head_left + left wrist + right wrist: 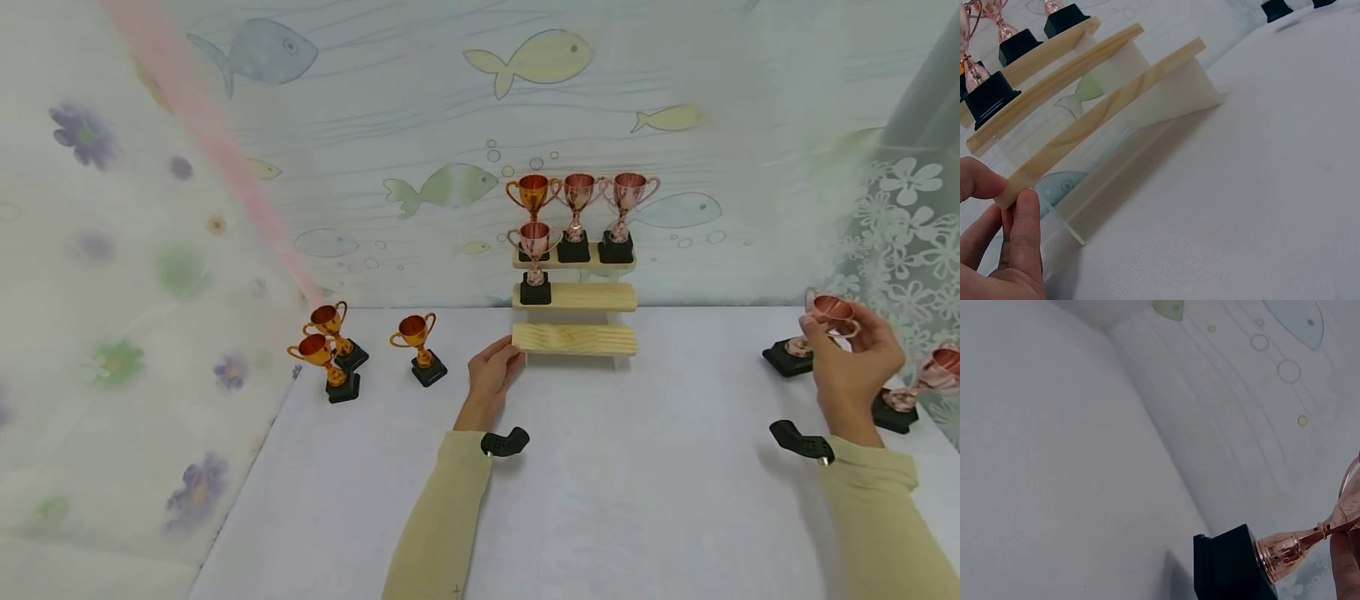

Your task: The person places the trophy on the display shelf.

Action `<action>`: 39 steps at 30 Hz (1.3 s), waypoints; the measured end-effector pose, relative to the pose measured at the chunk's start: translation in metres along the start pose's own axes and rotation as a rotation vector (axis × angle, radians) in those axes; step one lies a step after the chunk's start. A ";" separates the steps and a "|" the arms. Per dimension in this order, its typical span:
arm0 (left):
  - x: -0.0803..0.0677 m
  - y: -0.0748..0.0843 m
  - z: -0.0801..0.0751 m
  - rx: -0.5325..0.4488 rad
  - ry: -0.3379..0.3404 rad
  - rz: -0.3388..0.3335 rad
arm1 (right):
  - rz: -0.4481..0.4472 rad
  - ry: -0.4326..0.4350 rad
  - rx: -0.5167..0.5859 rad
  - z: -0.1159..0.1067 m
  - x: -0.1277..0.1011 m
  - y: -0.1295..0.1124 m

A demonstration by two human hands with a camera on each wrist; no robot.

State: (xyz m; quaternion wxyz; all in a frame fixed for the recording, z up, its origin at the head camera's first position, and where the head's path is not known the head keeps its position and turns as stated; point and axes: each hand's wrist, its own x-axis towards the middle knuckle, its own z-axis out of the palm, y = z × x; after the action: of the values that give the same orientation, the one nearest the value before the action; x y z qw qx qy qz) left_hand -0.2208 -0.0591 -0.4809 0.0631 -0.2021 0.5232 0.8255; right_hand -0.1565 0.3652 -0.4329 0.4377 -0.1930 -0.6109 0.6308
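At the front of a three-tier wooden stand, my left hand (491, 379) pinches the left end of the lowest board (577, 340) between thumb and fingers. Far to the right, my right hand (858, 367) holds a rose-gold trophy cup (831, 308) by its upper part. Its black base (1229, 565) looks tilted in the right wrist view; whether it touches the table I cannot tell. The top board carries a gold trophy (533, 190) and two rose-gold ones (579, 196). A rose-gold trophy (536, 242) stands at the left of the middle board (592, 297).
Three gold trophies (412, 332) stand on the white-covered table (600, 483) at the left. Another rose-gold trophy (900, 402) is at the right edge, beside my right wrist. A fish-print curtain (360, 150) hangs behind the stand.
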 end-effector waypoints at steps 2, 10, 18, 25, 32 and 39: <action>-0.001 0.000 0.000 0.001 0.003 0.001 | -0.016 -0.018 -0.026 0.002 -0.001 0.001; -0.001 0.000 0.000 0.008 0.004 -0.005 | -0.039 -0.107 0.011 0.016 -0.010 -0.001; -0.001 0.000 0.000 0.006 0.005 0.002 | -0.083 -0.172 -0.052 0.030 -0.019 -0.011; -0.002 0.000 0.000 0.013 -0.002 0.007 | -0.126 -0.239 -0.109 0.042 -0.028 -0.023; -0.003 0.000 -0.001 0.016 -0.002 0.006 | -0.154 -0.302 -0.090 0.057 -0.036 -0.032; -0.001 -0.002 -0.001 0.007 -0.007 0.006 | -0.144 -0.346 -0.022 0.072 -0.046 -0.040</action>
State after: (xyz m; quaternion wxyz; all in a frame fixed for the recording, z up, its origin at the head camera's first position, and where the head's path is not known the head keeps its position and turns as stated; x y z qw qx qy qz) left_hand -0.2192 -0.0592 -0.4825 0.0633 -0.1974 0.5262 0.8247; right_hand -0.1752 0.2806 -0.3956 0.3679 -0.0422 -0.6963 0.6148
